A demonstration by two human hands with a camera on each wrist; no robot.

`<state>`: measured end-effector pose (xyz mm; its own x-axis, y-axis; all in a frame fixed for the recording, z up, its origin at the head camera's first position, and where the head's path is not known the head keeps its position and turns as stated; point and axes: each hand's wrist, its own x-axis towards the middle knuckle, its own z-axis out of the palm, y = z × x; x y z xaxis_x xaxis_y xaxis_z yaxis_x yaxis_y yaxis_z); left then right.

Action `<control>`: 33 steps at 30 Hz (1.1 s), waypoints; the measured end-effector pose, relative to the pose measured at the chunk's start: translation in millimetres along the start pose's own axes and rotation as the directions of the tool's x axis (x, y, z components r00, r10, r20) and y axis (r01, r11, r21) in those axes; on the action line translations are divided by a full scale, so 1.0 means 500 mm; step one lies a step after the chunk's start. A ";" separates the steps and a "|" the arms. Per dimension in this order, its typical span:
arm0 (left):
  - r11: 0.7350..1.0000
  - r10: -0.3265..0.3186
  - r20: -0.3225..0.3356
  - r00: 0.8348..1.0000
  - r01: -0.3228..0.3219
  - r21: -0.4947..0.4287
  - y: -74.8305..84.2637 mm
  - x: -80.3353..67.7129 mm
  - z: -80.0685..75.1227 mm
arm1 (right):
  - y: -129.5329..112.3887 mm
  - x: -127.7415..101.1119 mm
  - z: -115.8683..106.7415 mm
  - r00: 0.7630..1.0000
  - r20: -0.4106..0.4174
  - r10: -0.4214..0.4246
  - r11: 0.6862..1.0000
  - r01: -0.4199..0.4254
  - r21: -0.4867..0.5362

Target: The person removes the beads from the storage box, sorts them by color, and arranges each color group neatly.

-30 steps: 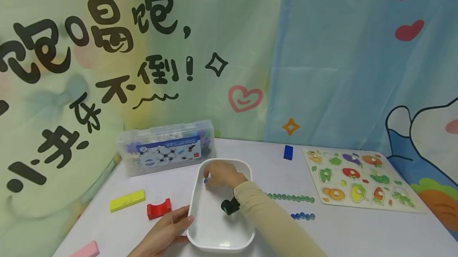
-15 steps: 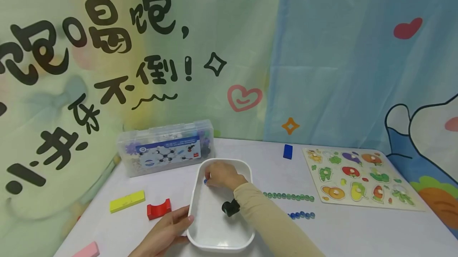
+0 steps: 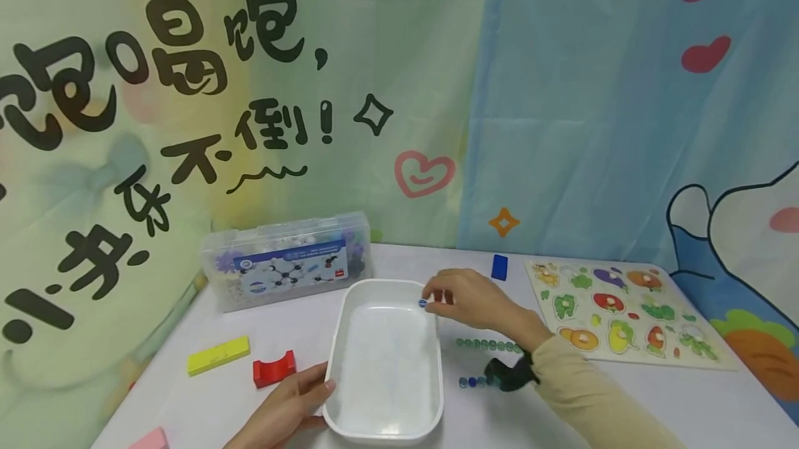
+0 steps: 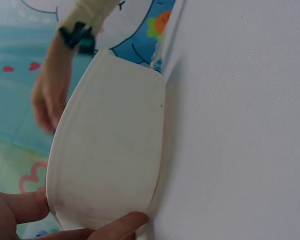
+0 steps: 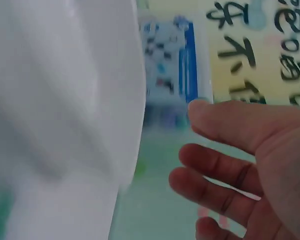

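A small blue marble (image 3: 422, 303) is pinched at the fingertips of my right hand (image 3: 477, 300), over the far right rim of the white tray (image 3: 383, 428). The marble is hardly visible in the right wrist view, where the fingers (image 5: 215, 165) and thumb show beside the blurred tray wall (image 5: 105, 90). My left hand (image 3: 284, 404) grips the tray's left side, thumb on the rim. In the left wrist view its thumb and fingers (image 4: 122, 225) hold the tray's outer wall (image 4: 110, 145). The tray's floor is bare.
Right of the tray lie a row of green marbles (image 3: 490, 345) and a row of blue marbles (image 3: 472, 382), partly behind the black wrist strap. A puzzle board (image 3: 593, 303), blue block (image 3: 499, 267), clear storage box (image 3: 287, 261), yellow block (image 3: 218, 355) and red arch block (image 3: 275, 369) surround it.
My right hand has moved right with the blue marble, from inside the tray's far left to its far right rim. The left hand keeps its grip on the tray.
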<state>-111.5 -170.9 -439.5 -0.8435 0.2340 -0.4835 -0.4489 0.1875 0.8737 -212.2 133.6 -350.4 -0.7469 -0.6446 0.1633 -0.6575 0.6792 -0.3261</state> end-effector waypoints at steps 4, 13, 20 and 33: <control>1.000 -0.009 -0.002 1.000 0.009 0.013 -0.001 -0.001 -0.002 | 0.088 -0.120 -0.019 0.997 -0.010 0.076 0.996 -0.076 0.036; 0.999 -0.017 -0.029 0.999 0.019 0.051 0.000 -0.009 -0.016 | 0.216 -0.312 0.032 0.953 0.050 0.300 0.952 -0.302 0.047; 1.000 -0.017 -0.026 1.000 0.017 0.012 -0.001 -0.008 -0.018 | 0.222 -0.336 0.058 0.930 0.018 0.368 0.929 -0.368 0.026; 1.000 0.003 -0.026 1.000 -0.003 0.016 -0.001 -0.010 -0.016 | 0.209 -0.338 0.068 0.909 0.015 0.417 0.909 -0.417 0.009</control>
<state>-109.3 -179.9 -436.9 -0.8522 0.2101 -0.4792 -0.4417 0.2019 0.8741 -151.2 301.6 -443.7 -0.9513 -0.3081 -0.0017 -0.2853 0.8830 -0.3728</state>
